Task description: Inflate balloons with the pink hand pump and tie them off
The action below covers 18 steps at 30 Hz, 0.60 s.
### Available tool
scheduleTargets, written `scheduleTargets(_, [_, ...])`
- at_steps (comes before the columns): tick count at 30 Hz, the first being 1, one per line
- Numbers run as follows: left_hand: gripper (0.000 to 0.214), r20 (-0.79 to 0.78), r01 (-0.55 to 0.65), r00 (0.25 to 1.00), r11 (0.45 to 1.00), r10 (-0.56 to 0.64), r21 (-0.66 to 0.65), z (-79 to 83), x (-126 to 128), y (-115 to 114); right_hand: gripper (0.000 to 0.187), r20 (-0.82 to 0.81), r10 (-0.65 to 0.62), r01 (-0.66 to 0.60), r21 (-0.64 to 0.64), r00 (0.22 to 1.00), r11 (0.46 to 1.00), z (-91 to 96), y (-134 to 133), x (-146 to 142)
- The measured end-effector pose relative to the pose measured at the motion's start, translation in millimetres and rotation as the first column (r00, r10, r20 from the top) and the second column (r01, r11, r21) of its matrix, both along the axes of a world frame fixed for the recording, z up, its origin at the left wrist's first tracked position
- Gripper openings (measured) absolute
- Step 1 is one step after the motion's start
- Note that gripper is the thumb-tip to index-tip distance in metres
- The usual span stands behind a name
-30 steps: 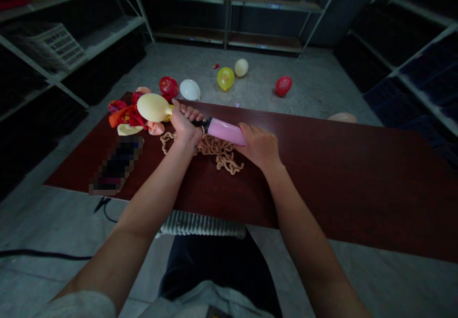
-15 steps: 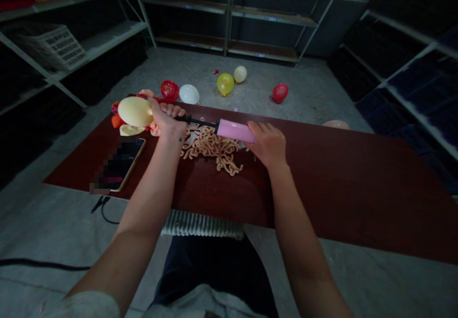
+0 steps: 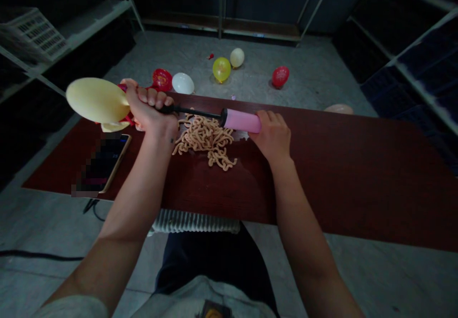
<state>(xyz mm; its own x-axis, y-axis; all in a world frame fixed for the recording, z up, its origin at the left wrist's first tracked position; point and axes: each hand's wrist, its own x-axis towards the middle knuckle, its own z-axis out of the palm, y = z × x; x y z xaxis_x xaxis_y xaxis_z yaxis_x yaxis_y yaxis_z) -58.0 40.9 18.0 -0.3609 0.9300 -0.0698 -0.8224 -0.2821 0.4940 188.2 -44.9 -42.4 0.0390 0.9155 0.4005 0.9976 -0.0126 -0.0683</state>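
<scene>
A balloon pump with a pink barrel (image 3: 243, 120) and a long black rod (image 3: 198, 113) lies level between my two hands, above the table. My left hand (image 3: 150, 106) is closed around its black left end, at the neck of a pale yellow balloon (image 3: 96, 99). That balloon is partly filled and points left. How its neck sits on the pump is hidden by my fingers. My right hand (image 3: 274, 134) is wrapped round the right end of the pink barrel. Below the rod is a pile of tan, curled, string-like pieces (image 3: 203, 137), possibly long uninflated balloons.
The dark red table (image 3: 339, 175) carries a phone (image 3: 107, 163) at left and limp balloons (image 3: 114, 126) under the yellow one. On the floor beyond lie a white balloon (image 3: 183, 84), a yellow balloon (image 3: 222, 70) and red ones (image 3: 280, 76). Shelves (image 3: 265, 26) surround the area.
The pale yellow balloon has grown and moved left with my left hand. My hands are farther apart, and more of the black rod shows. The view has tilted down slightly.
</scene>
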Motion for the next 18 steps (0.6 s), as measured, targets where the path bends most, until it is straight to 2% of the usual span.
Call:
scheduleTargets(4, [0.052, -0.011, 0.007, 1.000, 1.000, -0.007, 0.009, -4.1, 11.4, -4.3, 0.030, -0.021, 0.019, -0.019, 0.011, 1.000, 1.000, 2.0, -3.1, -12.1])
scheduleTargets(11, [0.055, -0.094, 0.034, 0.995, 0.999, -0.035, -0.010, -22.1, 33.9, -10.0, 0.032, -0.038, 0.094, -0.095, -0.022, 0.995, 0.995, 1.7, -8.6, -45.9])
scheduleTargets(18, [0.056, -0.017, 0.088, 0.996, 0.992, -0.090, -0.089, -25.1, 32.3, -3.5, 0.034, -0.012, 0.093, -0.093, -0.019, 0.996, 0.995, -5.7, -5.0, -45.8])
